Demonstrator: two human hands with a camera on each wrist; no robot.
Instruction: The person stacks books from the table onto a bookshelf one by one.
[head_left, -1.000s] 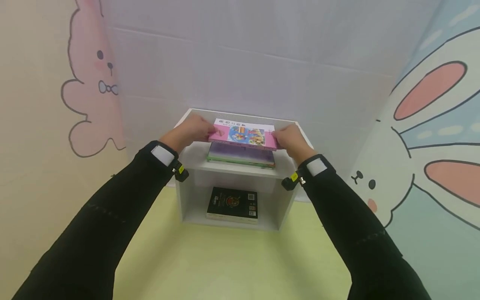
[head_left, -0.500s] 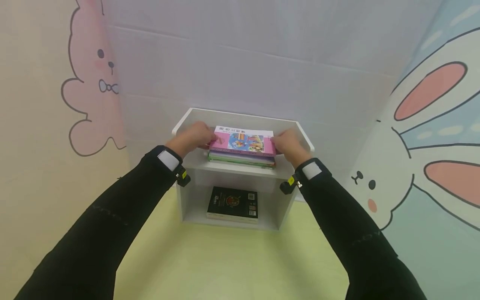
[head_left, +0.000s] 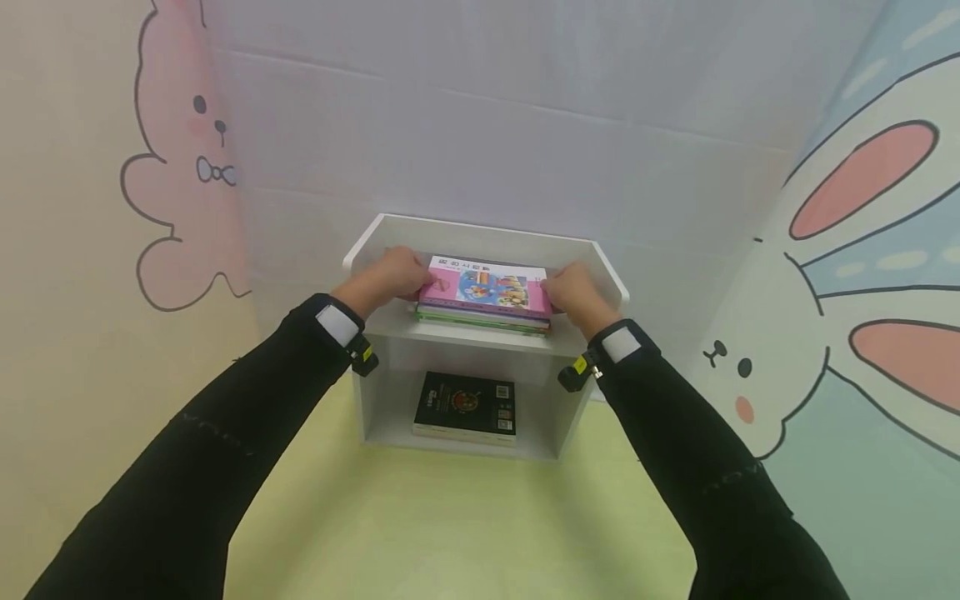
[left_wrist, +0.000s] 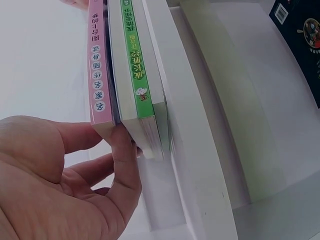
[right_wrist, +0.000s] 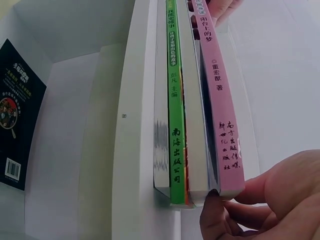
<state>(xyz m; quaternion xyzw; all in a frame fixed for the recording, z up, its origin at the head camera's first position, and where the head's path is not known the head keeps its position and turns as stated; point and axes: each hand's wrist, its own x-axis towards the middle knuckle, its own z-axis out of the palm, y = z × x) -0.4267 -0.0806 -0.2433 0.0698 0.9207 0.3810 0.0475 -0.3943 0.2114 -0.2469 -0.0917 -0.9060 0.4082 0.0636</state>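
Observation:
A pink book (head_left: 487, 287) with a colourful cover picture lies on top of a stack of books on the upper shelf. My left hand (head_left: 396, 272) pinches its left end, and my right hand (head_left: 579, 293) pinches the right end. In the left wrist view, the thumb is on the cover side of the pink spine (left_wrist: 100, 75), with a fingertip at its underside. Below it the right wrist view shows a green-spined book (right_wrist: 176, 125) among pale page edges. At the right end a narrow dark gap shows beneath the pink book.
The white two-tier shelf (head_left: 386, 329) stands against a pale wall, its raised sides beside both hands. A thick black book (head_left: 465, 404) lies on the lower level. Yellow-green floor (head_left: 450, 525) spreads in front, and cartoon rabbits decorate the side walls.
Both hands have lowered the pink book from above the stack onto it, covering the purple book's top. Over the last half second it has settled slightly; the grip is kept.

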